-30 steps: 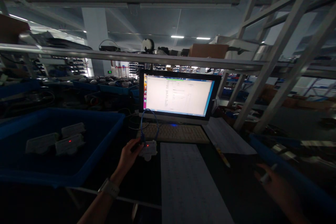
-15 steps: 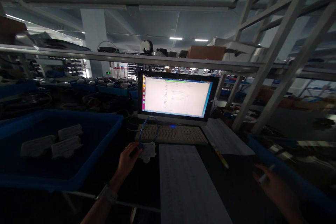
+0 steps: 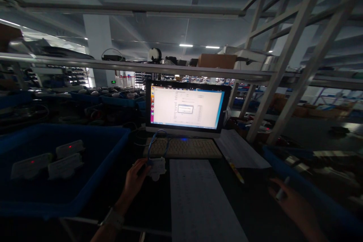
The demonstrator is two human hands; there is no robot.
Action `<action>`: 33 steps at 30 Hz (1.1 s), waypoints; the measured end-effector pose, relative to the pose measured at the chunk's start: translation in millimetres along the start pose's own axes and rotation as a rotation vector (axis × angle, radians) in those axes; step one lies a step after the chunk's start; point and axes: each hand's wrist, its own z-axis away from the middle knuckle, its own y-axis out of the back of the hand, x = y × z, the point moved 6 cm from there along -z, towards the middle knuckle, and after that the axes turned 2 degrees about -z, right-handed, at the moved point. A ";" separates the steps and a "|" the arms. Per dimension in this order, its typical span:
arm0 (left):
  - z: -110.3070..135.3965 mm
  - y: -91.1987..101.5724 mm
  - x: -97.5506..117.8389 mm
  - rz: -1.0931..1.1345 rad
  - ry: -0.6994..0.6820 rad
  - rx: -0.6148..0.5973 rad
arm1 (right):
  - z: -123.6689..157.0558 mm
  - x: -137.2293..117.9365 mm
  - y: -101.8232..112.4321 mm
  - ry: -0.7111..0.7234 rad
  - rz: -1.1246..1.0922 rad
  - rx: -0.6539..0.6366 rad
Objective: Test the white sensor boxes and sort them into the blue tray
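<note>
While you stand at a dim worktop (image 3: 159,204), your left hand (image 3: 135,179) reaches forward with its fingers (image 3: 143,166) closed around a small white device (image 3: 157,167). That device sits just in front of the keyboard (image 3: 184,148), near its left end, and a blue cable (image 3: 155,141) loops up from it toward the lit monitor (image 3: 185,107). A watch band (image 3: 112,217) circles your left wrist.

Your right hand (image 3: 295,206) rests low at the right, well apart from the device. Its fingers hold a slim white pen-like object (image 3: 282,190), which points up and away from you.

Between your hands, a long white sheet of paper (image 3: 198,200) lies on the worktop, running from the keyboard toward you. A second sheet (image 3: 241,149) lies to the right of the keyboard, and a yellow pencil (image 3: 235,168) lies beside its near edge.

To your left, a blue tray (image 3: 93,181) holds three more white devices (image 3: 49,160), two of them showing a small red light. A blue bin (image 3: 300,181) edges the worktop on your right. A shelf rail (image 3: 141,68) crosses above the monitor.
</note>
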 end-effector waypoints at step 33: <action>-1.3 1.4 -7.4 -0.054 -0.067 0.028 | -2.2 4.1 -5.5 -0.003 -0.012 0.025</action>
